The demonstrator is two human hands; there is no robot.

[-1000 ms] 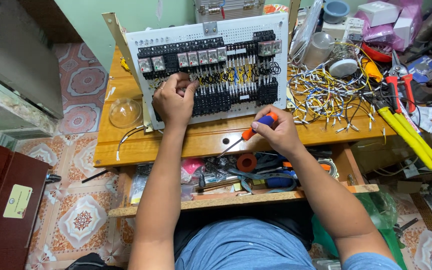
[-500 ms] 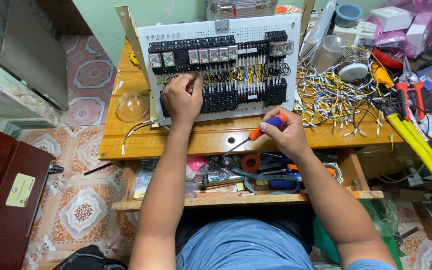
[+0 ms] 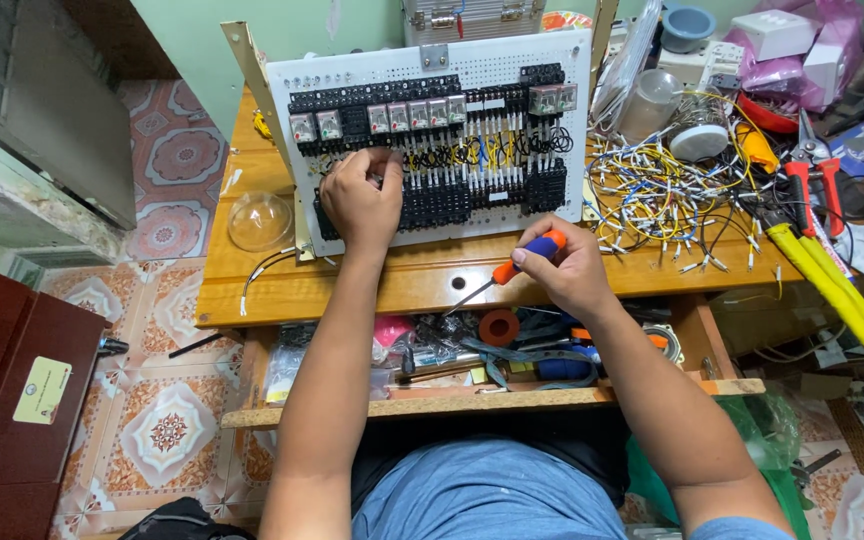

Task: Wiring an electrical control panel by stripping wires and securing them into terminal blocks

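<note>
A white perforated panel point(image 3: 472, 72) with rows of black terminal blocks, relays and yellow and black wiring stands tilted on a wooden desk point(image 3: 312, 285). My left hand point(image 3: 360, 198) rests against the panel's lower left, fingers curled at the terminal row; what they pinch is hidden. My right hand point(image 3: 564, 268) grips an orange and blue screwdriver point(image 3: 512, 265), its tip angled down and left over the desk, clear of the panel.
A heap of cut yellow, white and black wires point(image 3: 657, 195) lies right of the panel. Red-handled cutters point(image 3: 812, 175) and yellow-handled tools point(image 3: 832, 285) lie further right. A clear dome point(image 3: 260, 220) sits at the desk's left. A shelf with tape and tools point(image 3: 497, 345) is below.
The view has shifted a little. My left hand stays at the panel's terminal row and my right hand keeps the screwdriver at about the same spot.
</note>
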